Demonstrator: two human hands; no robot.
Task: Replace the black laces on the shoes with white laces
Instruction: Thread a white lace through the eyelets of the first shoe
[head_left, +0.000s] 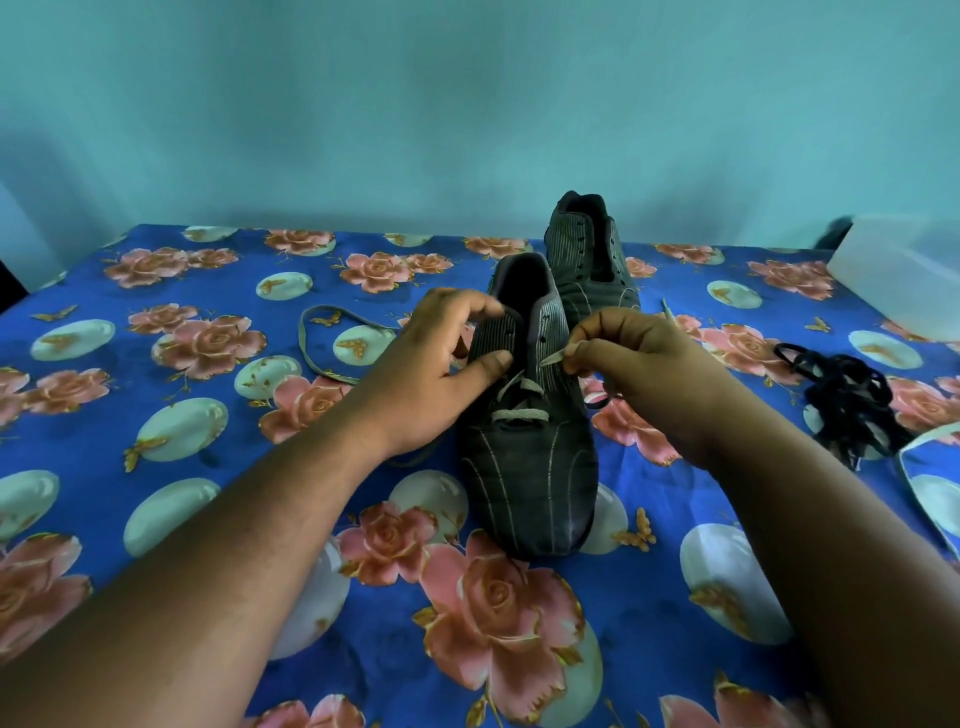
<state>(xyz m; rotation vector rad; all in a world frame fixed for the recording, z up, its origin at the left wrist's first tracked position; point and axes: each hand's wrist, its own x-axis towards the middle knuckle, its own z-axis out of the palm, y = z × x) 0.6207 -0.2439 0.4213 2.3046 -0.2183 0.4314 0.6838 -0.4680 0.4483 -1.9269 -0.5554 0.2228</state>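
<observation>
Two bare forearms reach in from the lower corners of the head view, uncovered from the frame's edge to the wrists, with no sleeve on either. The left hand (441, 358) and the right hand (639, 364) are ungloved. Fine hair shows along the left forearm. The left thumbnail is short and unpainted. The rest of the person is out of frame.

Dark grey shoes (530, 467) carry pale stripes. The cloth (649, 597) is blue with pink roses. Black laces (852, 400) lie at right, against a teal wall (467, 104).
</observation>
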